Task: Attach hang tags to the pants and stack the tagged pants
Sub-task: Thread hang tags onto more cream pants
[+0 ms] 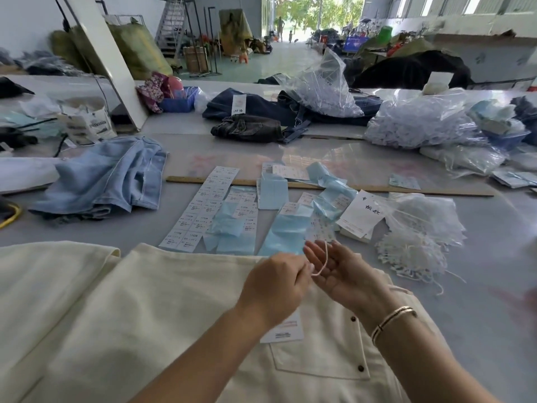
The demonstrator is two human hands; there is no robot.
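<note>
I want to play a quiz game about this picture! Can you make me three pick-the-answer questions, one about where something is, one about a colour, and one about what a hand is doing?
1. Where is the long wooden ruler?
A. On the grey table beyond the sticker sheets
B. On the floor
C. In the blue basket

2. What colour are the pants nearest the person?
A. Black
B. Cream white
C. Red

3. What is the left hand doing?
A. Lying flat on the table
B. Pinching a thin white string
C. Holding scissors

Answers: 1 A, the ruler lies across the table. 2 B, the fabric is pale cream. 3 B, the string loops from the fingers over the right hand.
</note>
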